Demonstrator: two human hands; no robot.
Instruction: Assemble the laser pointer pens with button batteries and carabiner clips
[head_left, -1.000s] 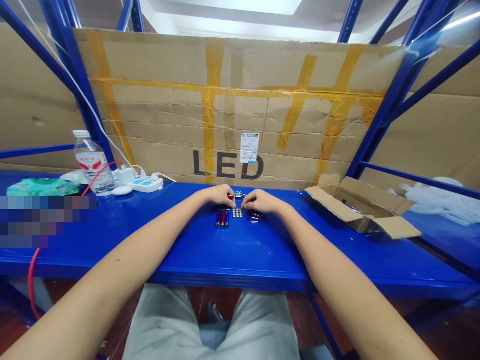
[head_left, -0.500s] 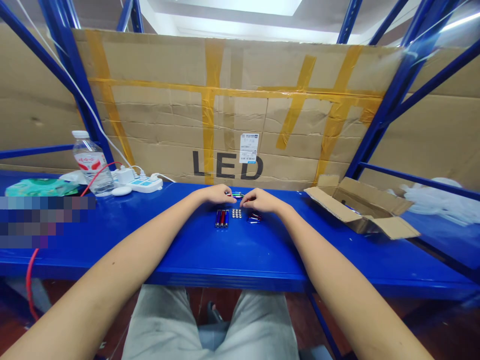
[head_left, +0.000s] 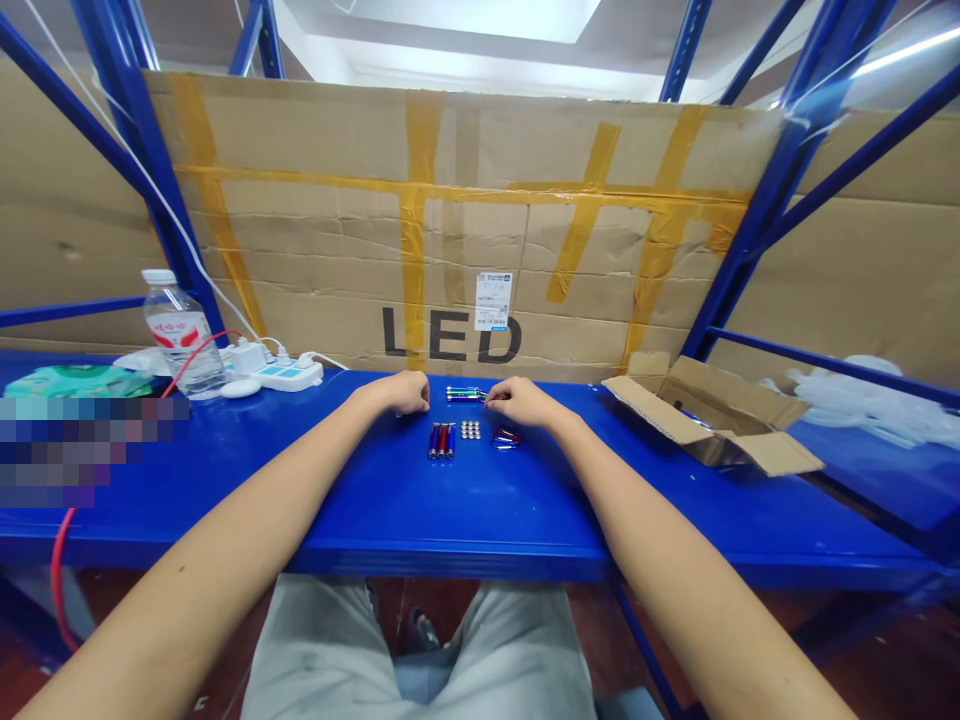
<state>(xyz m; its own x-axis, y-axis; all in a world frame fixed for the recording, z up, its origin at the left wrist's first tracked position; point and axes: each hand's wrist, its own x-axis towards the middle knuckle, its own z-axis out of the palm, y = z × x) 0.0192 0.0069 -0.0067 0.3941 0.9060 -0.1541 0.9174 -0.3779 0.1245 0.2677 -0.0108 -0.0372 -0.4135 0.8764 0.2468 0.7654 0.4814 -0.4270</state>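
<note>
My left hand (head_left: 409, 393) is closed on the table, left of several small metallic tubes (head_left: 465, 394) lying sideways at the back. Whatever its curled fingers hold, if anything, is hidden. My right hand (head_left: 519, 401) pinches at the right end of those tubes, with a speck of red at its fingertips, too small to name. Nearer me, blue and red tubes (head_left: 442, 441) like small flashlight bodies lie side by side. Beside them sit several silver button cells (head_left: 470, 430) in rows. Small red and blue metallic pieces (head_left: 506, 438) lie loosely below my right hand.
An open cardboard box (head_left: 705, 415) stands on the right of the blue table (head_left: 465, 515). At the left are a water bottle (head_left: 184, 335), a power strip (head_left: 289, 375) and a green packet (head_left: 79, 381). A large cardboard sheet (head_left: 330, 250) closes off the back.
My left hand has moved left, away from the tubes at the back, uncovering them. My right hand stays near their right end. The view has shifted slightly.
</note>
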